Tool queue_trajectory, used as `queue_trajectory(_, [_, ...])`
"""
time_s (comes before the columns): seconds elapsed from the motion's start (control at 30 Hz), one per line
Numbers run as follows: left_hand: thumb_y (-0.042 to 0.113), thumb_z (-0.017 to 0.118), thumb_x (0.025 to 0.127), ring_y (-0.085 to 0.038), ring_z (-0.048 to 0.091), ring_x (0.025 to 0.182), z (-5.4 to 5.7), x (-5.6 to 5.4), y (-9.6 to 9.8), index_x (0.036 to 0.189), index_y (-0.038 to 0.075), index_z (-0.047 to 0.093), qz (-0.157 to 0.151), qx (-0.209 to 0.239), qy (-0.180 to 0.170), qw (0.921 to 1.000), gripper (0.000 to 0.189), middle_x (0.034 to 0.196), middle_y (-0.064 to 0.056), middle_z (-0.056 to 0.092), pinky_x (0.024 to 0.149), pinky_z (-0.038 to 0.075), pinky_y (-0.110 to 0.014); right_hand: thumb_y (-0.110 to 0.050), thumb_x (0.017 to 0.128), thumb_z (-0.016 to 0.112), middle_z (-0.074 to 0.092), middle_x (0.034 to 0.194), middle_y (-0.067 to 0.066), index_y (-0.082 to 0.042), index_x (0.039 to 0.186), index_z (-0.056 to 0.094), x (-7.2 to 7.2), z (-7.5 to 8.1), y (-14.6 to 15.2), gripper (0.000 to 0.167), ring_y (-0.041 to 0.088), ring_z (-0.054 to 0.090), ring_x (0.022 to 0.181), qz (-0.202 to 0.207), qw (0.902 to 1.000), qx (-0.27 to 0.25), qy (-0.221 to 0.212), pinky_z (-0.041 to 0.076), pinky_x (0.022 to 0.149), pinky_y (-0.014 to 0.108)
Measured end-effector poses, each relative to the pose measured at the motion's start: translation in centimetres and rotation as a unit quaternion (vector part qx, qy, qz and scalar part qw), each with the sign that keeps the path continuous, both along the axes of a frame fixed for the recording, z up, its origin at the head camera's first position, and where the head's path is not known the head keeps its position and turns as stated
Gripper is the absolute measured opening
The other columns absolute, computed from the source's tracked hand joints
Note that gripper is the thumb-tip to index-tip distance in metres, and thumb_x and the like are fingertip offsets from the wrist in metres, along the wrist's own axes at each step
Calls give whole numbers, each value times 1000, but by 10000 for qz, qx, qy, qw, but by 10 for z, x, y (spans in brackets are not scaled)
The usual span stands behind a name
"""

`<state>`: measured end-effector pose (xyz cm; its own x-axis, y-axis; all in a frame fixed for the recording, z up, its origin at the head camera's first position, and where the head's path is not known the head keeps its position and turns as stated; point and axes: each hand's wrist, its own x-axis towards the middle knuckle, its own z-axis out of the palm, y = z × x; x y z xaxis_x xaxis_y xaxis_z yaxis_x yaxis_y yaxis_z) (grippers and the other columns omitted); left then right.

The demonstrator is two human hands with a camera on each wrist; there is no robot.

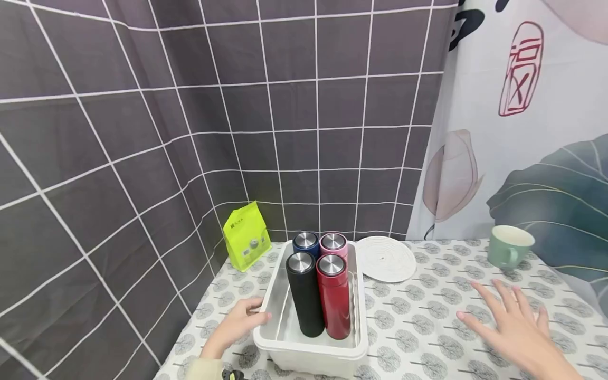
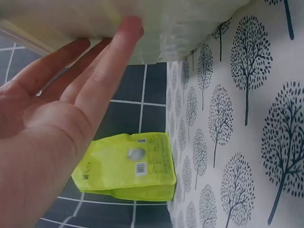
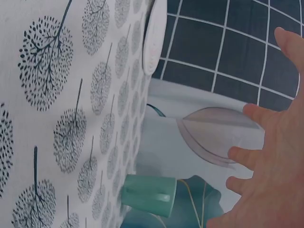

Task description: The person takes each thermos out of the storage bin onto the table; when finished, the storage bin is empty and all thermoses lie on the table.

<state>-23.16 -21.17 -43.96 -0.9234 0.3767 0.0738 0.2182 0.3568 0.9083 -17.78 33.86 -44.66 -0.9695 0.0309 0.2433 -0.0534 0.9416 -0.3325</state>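
A white plastic bin (image 1: 311, 348) stands on the table with several flasks upright in it: a black flask (image 1: 306, 298), a red flask (image 1: 334, 301), a blue flask (image 1: 306, 241) and a pink flask (image 1: 334, 243), all with silver-topped lids. My left hand (image 1: 242, 322) holds the bin's left rim, its fingers reaching under the edge in the left wrist view. Spread and holding nothing, my right hand (image 1: 518, 330) is over the right side of the table. The green mug (image 1: 510, 248) is the thing nearest to it, just beyond the fingertips.
A bright yellow-green bag (image 1: 246, 236) stands behind and left of the bin. A round white woven mat (image 1: 386, 258) lies to the bin's right at the back. Dark grid-patterned curtain (image 1: 285, 105) and a printed white cloth (image 1: 475, 105) hang behind the tree-patterned tablecloth (image 1: 408, 322).
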Motion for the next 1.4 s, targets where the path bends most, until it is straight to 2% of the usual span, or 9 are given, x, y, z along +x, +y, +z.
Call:
queue_trajectory(0.1, [13,60,88,-40,68,102,-2,3,2,128,-15,54,34,94,44,9999,49,123,-33,60,81,60,-31,-61,91,53,8,157,34,-21,158,15,-1,1,-2,87,60,-9,140,165,9998,-126,15,-10,93,86])
queue_trajectory(0.17, [11,61,87,-41,68,100,-2,4,4,127,-16,55,100,133,86,9998,49,123,-35,60,80,61,-32,-59,91,55,13,155,36,-19,158,15,-2,3,-5,87,63,4,138,285,9993,-217,101,3,93,87])
queue_trajectory(0.27, [10,62,86,-43,68,100,-2,5,6,126,-17,55,180,122,108,9997,49,121,-36,60,79,61,-35,-55,91,58,17,154,36,-17,158,15,-3,7,-10,88,64,23,131,440,9981,-363,247,23,86,84])
queue_trajectory(0.33, [10,62,86,-45,67,100,-1,7,7,126,-17,54,175,139,1,9998,50,120,-37,60,79,61,-39,-54,91,59,17,156,33,-16,158,16,-3,8,-14,87,63,28,128,428,9978,-399,324,29,81,82])
queue_trajectory(0.47, [10,61,85,-47,66,99,1,11,8,128,-18,52,133,204,-255,9994,52,118,-39,60,77,61,-47,-51,93,58,19,157,31,-12,157,19,-4,9,-18,85,61,29,129,421,9971,-439,455,30,82,80])
queue_trajectory(0.6, [9,60,85,-43,68,95,3,12,8,127,-16,54,152,245,-316,9991,50,115,-35,63,75,61,-47,-52,94,57,23,153,36,-9,157,17,-6,10,-20,85,63,32,126,405,9973,-448,415,30,84,79])
queue_trajectory(0.77, [9,60,83,-34,70,90,5,8,6,123,-13,59,190,81,-195,9996,45,111,-30,67,71,61,-36,-50,94,56,28,148,38,-4,155,17,-11,12,-22,86,63,33,124,378,9974,-509,335,31,87,78])
queue_trajectory(0.97, [8,59,81,-41,70,96,8,5,7,118,-15,61,78,-113,97,9999,43,113,-34,65,77,60,-28,-49,96,54,32,144,40,1,153,20,-15,15,-23,83,63,33,123,430,9970,-631,153,31,88,76])
queue_trajectory(1.4, [7,60,81,-41,70,94,7,3,7,118,-15,61,49,-109,83,9999,43,114,-34,64,76,60,-27,-53,95,53,36,144,37,5,148,29,-26,20,-42,83,61,36,123,405,9960,-795,54,31,91,77])
